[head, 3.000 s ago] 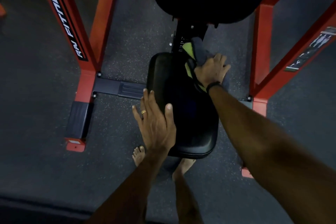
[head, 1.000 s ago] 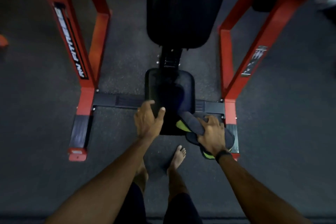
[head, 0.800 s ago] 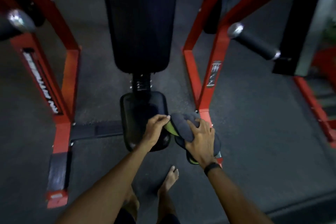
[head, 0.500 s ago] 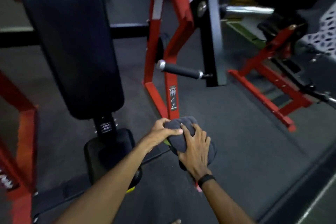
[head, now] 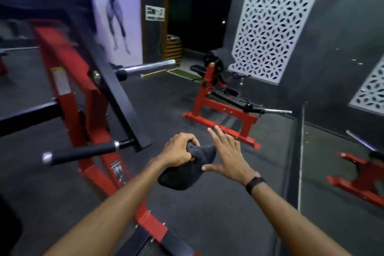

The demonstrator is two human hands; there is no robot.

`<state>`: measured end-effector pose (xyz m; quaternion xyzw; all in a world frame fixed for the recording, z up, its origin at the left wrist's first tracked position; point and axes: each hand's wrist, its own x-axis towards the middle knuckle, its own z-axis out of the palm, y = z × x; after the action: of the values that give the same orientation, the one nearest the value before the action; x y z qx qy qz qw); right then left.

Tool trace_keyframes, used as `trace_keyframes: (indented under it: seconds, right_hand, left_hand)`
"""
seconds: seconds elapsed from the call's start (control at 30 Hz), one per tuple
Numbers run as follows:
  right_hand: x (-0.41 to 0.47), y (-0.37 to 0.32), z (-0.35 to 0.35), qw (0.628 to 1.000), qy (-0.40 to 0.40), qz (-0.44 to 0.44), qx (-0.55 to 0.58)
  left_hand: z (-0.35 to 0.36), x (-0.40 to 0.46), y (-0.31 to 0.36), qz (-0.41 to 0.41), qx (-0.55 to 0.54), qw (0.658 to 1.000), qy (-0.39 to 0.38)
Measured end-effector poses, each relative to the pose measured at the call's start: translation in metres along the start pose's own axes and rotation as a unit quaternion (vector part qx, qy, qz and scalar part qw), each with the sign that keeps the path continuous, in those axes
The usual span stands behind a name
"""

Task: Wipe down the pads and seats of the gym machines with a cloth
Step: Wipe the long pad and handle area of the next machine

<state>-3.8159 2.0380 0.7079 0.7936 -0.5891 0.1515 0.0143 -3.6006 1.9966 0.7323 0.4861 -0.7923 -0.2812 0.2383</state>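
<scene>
Two hands meet just right of the red machine: the left hand grips the dark cloth (bunched), while the right hand touches it, fingers straight.

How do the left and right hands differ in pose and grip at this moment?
The left hand has its fingers curled, gripping the dark cloth; the right hand has its fingers straight and spread and grips nothing. The left hand sits on top of the cloth's upper end; the right hand lies flat beside it. The right wrist wears a black band; none shows on the left. Both hover above the floor.
</scene>
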Motion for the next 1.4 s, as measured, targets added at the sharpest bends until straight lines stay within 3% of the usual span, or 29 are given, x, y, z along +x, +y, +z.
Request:
trace_keyframes:
  seconds: [0.1,0.23,0.4,0.67,0.93,1.13,1.4]
  right_hand:
    - [0.014,0.031,-0.041,0.995,-0.074,0.005,-0.069]
    - [0.024,0.071,-0.093,0.993,-0.031,0.066,-0.098]
    - [0.040,0.128,-0.150,0.983,0.042,0.092,-0.150]
    - [0.082,0.224,-0.196,0.969,0.106,0.110,-0.196]
    - [0.161,0.354,-0.231,0.973,0.031,0.113,-0.201]
    - [0.210,0.438,-0.235,0.984,0.021,0.098,-0.147]
    - [0.260,0.541,-0.231,0.990,0.014,0.138,-0.015]
  left_hand:
    - [-0.001,0.035,0.040,0.059,-0.023,0.998,-0.017]
    - [0.000,0.085,0.085,0.137,-0.001,0.990,-0.020]
    - [0.007,0.148,0.131,0.207,0.109,0.972,-0.020]
    - [0.034,0.262,0.156,0.178,0.117,0.977,-0.002]
    - [0.066,0.417,0.190,0.163,0.117,0.979,-0.015]
    - [0.074,0.515,0.214,0.163,0.023,0.986,-0.031]
    - [0.108,0.611,0.234,0.156,-0.066,0.982,0.085]
